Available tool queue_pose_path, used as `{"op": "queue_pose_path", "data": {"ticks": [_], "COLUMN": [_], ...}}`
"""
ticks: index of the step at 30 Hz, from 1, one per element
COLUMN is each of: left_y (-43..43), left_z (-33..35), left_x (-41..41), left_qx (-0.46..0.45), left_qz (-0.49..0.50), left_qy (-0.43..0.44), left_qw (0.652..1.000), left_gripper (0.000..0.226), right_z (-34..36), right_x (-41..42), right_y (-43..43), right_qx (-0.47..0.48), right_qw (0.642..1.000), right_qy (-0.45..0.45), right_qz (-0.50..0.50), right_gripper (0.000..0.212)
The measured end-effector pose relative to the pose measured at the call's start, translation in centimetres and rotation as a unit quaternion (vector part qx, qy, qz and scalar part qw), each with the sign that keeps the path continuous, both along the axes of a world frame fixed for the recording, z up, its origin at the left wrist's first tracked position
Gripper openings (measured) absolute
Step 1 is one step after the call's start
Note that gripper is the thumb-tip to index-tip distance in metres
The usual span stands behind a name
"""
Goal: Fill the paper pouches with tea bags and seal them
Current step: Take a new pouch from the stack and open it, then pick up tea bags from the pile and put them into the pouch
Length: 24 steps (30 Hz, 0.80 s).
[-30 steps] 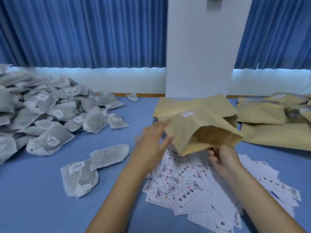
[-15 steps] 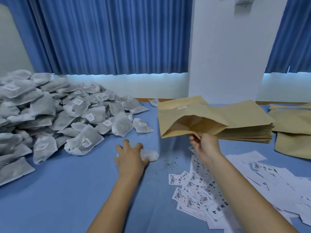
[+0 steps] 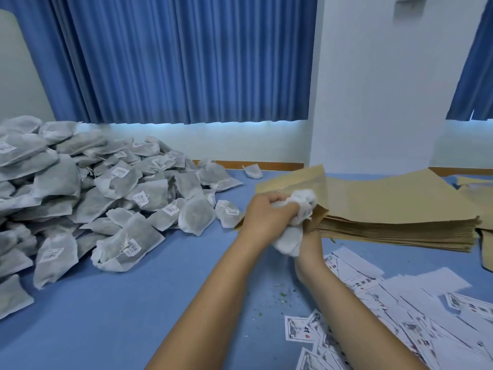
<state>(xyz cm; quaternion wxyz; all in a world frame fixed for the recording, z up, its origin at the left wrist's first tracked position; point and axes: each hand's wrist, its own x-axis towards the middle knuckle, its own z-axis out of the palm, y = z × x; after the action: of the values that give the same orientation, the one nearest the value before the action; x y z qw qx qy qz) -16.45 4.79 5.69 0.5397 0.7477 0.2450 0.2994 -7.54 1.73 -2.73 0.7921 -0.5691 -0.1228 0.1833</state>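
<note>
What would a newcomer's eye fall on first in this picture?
The grey heap of tea bags spreads over the left side. At centre, the left hand pushes white tea bags into a paper pouch that the right hand holds from below, beside a stack of pouches on the right.

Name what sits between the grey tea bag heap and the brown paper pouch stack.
Head view: the left hand, gripping white tea bags at an open brown pouch, above blue tablecloth.

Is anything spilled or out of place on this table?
Yes: small green flecks lie scattered on the blue tabletop between the forearms, likely tea crumbs. One tea bag sits alone by the far edge, apart from the pile.
</note>
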Motion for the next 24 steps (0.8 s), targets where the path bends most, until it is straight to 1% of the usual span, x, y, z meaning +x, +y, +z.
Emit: {"op": "queue_pose_path", "data": {"ticks": [1,2,3,4,6,7,9,10,11,12,13,14,15,16,17,18,19,20,21,22,23,24], "left_y": [0.3,0.8,1.3,1.8,2.2,2.7,3.6,3.9,3.7,3.4,2.9,2.7,2.6,2.6,3.3,4.1,5.1,6.3,8.1,10.2,12.5,14.2], "left_z": [0.2,0.4,0.0,0.0,0.0,-0.2,-0.4,-0.6,-0.6,-0.8,-1.0,-1.3,-1.7,-1.8,-1.6,-1.7,-2.0,-2.2,-2.9,-3.9,-5.2,-6.5], "left_x": [0.7,1.3,2.0,2.9,4.2,4.8,5.0,4.8,4.7,4.6,4.2,4.2,4.1,3.7,3.3,2.6,1.8,1.1,1.0,1.2,1.4,1.4], "left_qx": [-0.023,-0.018,0.015,0.031,-0.003,0.012,0.066,0.081,0.108,0.148,0.207,0.270,0.358,0.459,0.535,0.575,0.587,0.523,0.467,0.386,0.324,0.284], "left_qz": [-0.008,-0.017,-0.019,-0.024,0.018,0.040,0.088,0.094,0.086,0.063,0.037,0.011,-0.019,-0.036,-0.055,-0.045,-0.003,0.046,0.135,0.228,0.280,0.276], "left_qy": [0.022,0.047,0.070,0.085,0.077,0.110,0.196,0.246,0.281,0.295,0.313,0.306,0.279,0.196,0.117,0.034,-0.055,-0.106,-0.135,-0.102,0.052,0.241], "left_qw": [0.999,0.999,0.997,0.996,0.997,0.993,0.975,0.961,0.950,0.942,0.926,0.913,0.891,0.866,0.835,0.816,0.807,0.844,0.863,0.888,0.902,0.886], "left_gripper": [0.008,0.008,0.009,0.014,0.031,0.037,0.043,0.044,0.040,0.035,0.030,0.028,0.029,0.028,0.029,0.031,0.032,0.030,0.028,0.027,0.025,0.031], "right_z": [0.2,0.3,0.3,0.2,-0.3,-0.6,-1.0,-1.1,-1.1,-0.9,-0.7,-0.5,-0.2,-0.1,-0.1,-0.1,-0.2,-0.4,-0.5,-0.7,-0.9,-1.1], "right_x": [-0.1,-0.2,-0.3,-0.5,-1.6,-2.2,-3.1,-3.1,-2.8,-2.3,-1.5,-0.7,0.0,0.7,1.3,1.7,2.0,2.1,2.1,2.1,2.0,1.9], "right_y": [0.1,0.1,0.1,0.0,0.0,0.1,0.4,0.6,0.6,0.4,0.1,-0.2,-0.5,-0.7,-0.9,-0.9,-0.8,-0.8,-0.7,-0.7,-0.6,-0.6], "right_qx": [0.020,0.021,0.017,0.011,0.005,0.006,0.015,0.021,0.027,0.037,0.054,0.075,0.096,0.119,0.140,0.154,0.160,0.161,0.158,0.155,0.154,0.158], "right_qw": [1.000,0.999,0.999,1.000,1.000,0.999,0.998,0.997,0.997,0.998,0.998,0.997,0.995,0.992,0.989,0.987,0.986,0.985,0.986,0.986,0.987,0.986], "right_qy": [0.020,0.028,0.027,0.019,0.004,-0.004,-0.024,-0.028,-0.025,-0.013,0.001,0.012,0.019,0.024,0.028,0.034,0.042,0.048,0.050,0.049,0.046,0.046], "right_qz": [0.002,0.005,0.011,0.017,0.029,0.039,0.062,0.069,0.064,0.050,0.036,0.026,0.020,0.018,0.022,0.027,0.029,0.027,0.025,0.024,0.027,0.033], "right_gripper": [0.022,0.022,0.023,0.025,0.028,0.029,0.025,0.024,0.025,0.027,0.028,0.030,0.033,0.034,0.034,0.032,0.027,0.022,0.017,0.015,0.014,0.014]}}
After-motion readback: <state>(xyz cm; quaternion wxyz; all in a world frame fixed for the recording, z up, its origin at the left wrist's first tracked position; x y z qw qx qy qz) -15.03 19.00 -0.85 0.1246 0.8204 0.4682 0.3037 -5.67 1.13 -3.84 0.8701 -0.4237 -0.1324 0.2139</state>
